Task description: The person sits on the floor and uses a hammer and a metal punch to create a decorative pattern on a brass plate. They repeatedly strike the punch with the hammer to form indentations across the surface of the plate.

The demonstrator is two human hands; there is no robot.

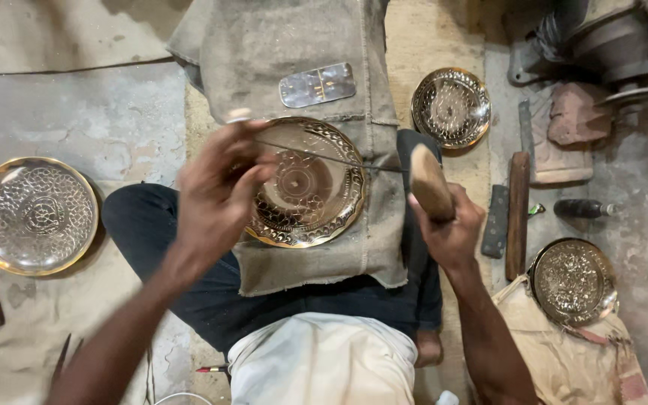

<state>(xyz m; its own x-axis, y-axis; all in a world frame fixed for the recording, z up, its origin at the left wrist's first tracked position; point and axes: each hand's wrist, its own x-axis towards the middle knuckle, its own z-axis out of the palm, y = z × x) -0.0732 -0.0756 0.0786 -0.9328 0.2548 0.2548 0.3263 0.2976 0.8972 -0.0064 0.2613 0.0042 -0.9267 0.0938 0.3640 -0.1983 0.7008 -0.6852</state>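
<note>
Brass round plate with embossed pattern [305, 184] lies on the grey burlap cloth [316, 90] over the person's lap. Above the plate, the left hand [215, 199] pinches a thin metal rod [331, 159], grip clenched. Right of the plate, the right hand [448, 225] grasps a wooden mallet [429, 184], raised. A slanted blow could make the rod slip and scratch the plate.

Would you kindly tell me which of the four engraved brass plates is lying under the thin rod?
The plate on the burlap cloth on the person's lap, between both hands; the other three lie on the floor around.
</note>
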